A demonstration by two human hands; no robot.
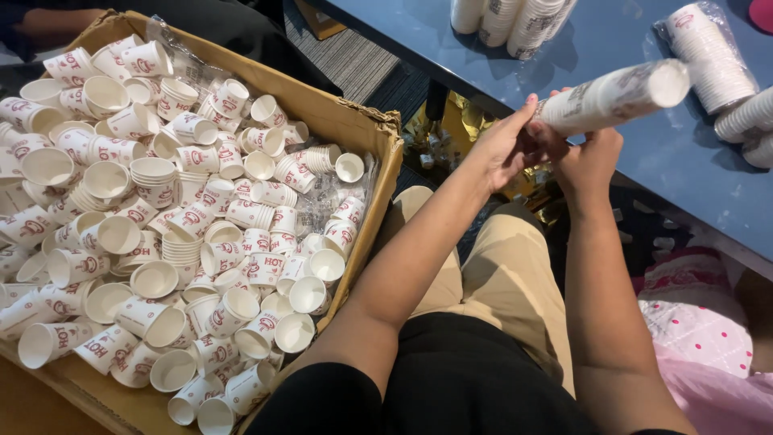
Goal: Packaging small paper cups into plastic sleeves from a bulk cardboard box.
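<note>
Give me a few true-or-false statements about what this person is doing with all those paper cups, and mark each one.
1. Both hands hold one long stack of nested cups. True: the left hand and right hand grip its lower end.
2. The cardboard box is nearly empty. False: it is heaped with loose white paper cups.
3. The held stack stands upright on the floor. False: it is tilted in the air, over the edge of the blue table.
4. More stacked cups lie on the table, some in a clear plastic sleeve. True.
5. The box sits to the person's right. False: it is on their left.
</note>
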